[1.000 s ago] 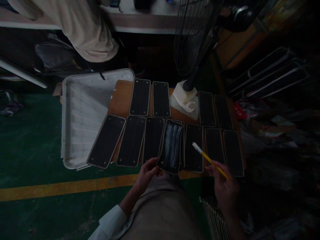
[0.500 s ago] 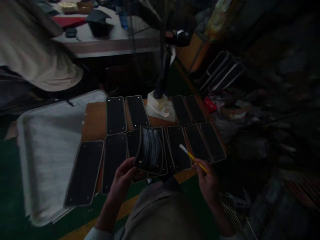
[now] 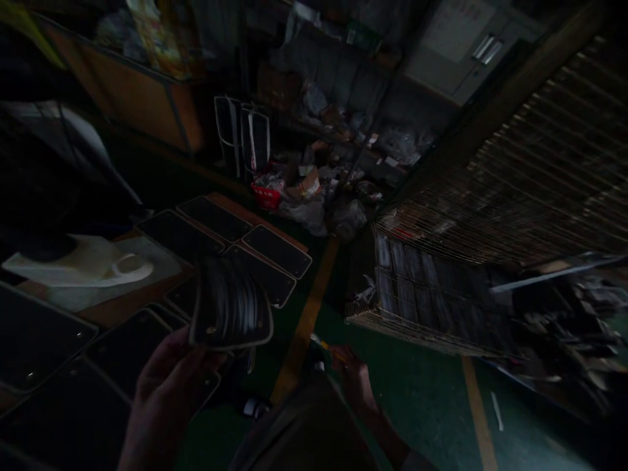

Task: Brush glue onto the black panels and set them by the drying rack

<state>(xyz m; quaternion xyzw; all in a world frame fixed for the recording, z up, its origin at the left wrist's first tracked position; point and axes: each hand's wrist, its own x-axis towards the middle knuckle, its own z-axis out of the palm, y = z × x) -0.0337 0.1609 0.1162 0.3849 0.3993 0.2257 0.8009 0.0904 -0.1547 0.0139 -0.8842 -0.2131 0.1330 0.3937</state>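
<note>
My left hand (image 3: 167,376) grips the near edge of a dark, curved panel (image 3: 233,304) with a pale border and wet-looking streaks on its face. In my right hand (image 3: 354,374) is a thin brush (image 3: 324,345) with a yellow handle and pale tip, held apart from the panel over the floor. More dark flat panels (image 3: 277,252) with rounded corners lie in rows on a brown board (image 3: 216,198). Left of the held panel, a white plastic container (image 3: 93,265) with a round opening rests on a pale sheet (image 3: 161,258).
To the right stands a wire rack (image 3: 530,157), with bundled dark pieces (image 3: 417,275) beneath. Ahead are plastic bags (image 3: 314,216), a red box (image 3: 266,196) and upright dark panels (image 3: 243,137). A grey cabinet (image 3: 456,52) and a brown wooden box (image 3: 137,98) stand farther back.
The view has swung right, bringing the rack and bundled pieces into sight. Both hands still hold the panel and brush; the brush is now farther below the panel rows, over the floor.
</note>
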